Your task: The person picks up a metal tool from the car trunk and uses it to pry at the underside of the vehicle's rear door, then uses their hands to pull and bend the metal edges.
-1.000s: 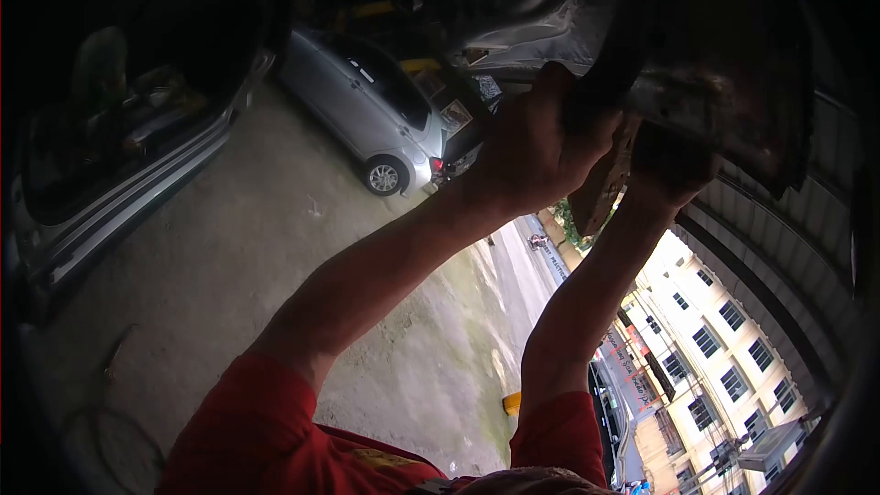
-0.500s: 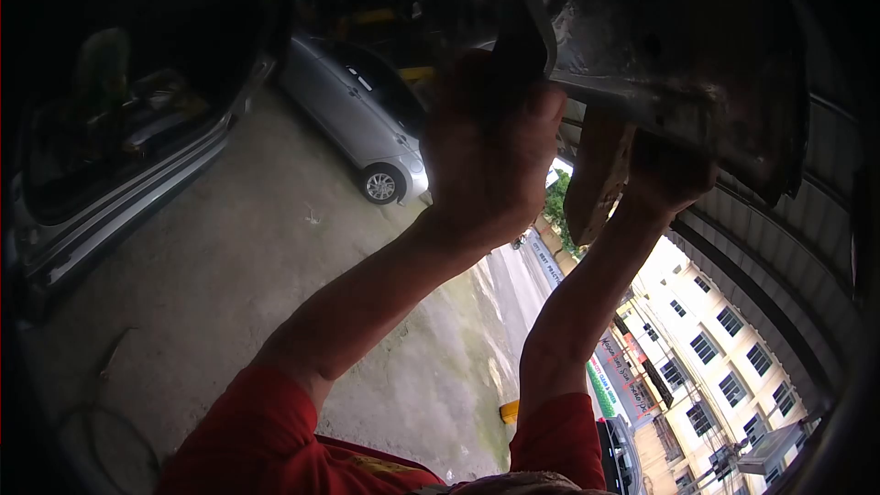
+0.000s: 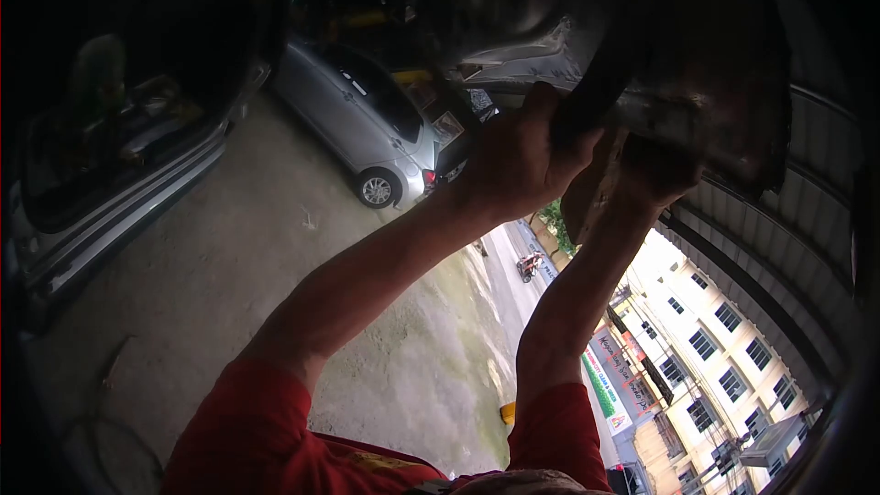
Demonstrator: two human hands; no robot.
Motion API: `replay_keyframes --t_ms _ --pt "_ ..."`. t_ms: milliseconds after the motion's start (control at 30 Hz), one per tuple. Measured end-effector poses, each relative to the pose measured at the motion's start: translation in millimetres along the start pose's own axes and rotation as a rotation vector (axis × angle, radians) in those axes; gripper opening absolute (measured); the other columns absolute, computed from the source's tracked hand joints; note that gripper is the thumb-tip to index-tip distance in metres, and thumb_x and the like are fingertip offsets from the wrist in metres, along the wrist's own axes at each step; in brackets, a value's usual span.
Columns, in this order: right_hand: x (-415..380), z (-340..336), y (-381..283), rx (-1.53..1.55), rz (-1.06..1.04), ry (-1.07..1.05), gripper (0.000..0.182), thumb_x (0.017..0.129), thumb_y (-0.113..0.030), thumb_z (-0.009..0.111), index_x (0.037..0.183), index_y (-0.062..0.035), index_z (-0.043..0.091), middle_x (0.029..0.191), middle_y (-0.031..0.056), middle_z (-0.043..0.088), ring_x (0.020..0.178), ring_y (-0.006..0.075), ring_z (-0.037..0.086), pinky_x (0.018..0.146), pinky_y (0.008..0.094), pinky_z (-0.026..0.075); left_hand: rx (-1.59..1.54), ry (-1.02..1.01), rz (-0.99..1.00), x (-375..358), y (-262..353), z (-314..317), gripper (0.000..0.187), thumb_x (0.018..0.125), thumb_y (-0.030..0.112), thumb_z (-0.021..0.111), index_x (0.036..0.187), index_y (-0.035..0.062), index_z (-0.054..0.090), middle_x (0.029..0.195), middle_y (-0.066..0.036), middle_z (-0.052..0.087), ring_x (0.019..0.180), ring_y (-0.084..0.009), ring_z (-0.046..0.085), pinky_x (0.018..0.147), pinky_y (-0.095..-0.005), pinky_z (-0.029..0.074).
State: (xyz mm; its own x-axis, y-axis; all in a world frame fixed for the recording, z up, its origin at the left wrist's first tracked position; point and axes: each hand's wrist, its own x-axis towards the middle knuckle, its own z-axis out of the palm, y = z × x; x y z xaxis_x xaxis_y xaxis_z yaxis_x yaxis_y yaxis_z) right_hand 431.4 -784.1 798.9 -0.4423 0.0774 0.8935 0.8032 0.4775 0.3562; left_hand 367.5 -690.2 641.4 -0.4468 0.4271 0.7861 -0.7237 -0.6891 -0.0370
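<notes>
Overhead, my left hand (image 3: 522,165) is closed around a dark, narrow bar-like piece (image 3: 600,78), its kind lost in shadow. That piece slants up to the right across the underside of a worn dark metal panel (image 3: 678,115). To the right, my right hand (image 3: 660,174) is raised just below the panel's lower edge, fingers curled. Against it is a rough wooden block (image 3: 596,183), which the hand appears to grip; the fingertips are too dark to see fully. Both forearms reach upward from red sleeves.
A silver car (image 3: 367,119) is parked on the concrete floor (image 3: 275,247). At far left stands another vehicle (image 3: 128,192) with its side sill showing. Roof sheeting (image 3: 825,165) lies to the right. Outside are a road with a motorcycle (image 3: 529,266) and a pale building (image 3: 715,330).
My left hand has tilted and shifted right, and the dark piece now slants right instead of left. My right hand and the wooden block have moved slightly left. A motorcycle has come into sight.
</notes>
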Motion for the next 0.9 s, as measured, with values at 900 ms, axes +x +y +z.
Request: replay_keyframes --t_ms 900 --pt "-14.5 14.6 -35.6 0.858 0.284 -0.031 0.045 0.072 0.001 0.078 0.114 0.0027 0.062 0.105 0.0110 0.069 0.090 0.0185 0.068 0.083 0.0296 0.055 -0.400 0.447 -0.008 -23.8 26.4 7.1 0.028 0.096 0.030 0.055 0.088 0.0045 0.048 0.068 -0.005 0.050 0.058 -0.0097 0.048 0.058 -0.0248 0.042"
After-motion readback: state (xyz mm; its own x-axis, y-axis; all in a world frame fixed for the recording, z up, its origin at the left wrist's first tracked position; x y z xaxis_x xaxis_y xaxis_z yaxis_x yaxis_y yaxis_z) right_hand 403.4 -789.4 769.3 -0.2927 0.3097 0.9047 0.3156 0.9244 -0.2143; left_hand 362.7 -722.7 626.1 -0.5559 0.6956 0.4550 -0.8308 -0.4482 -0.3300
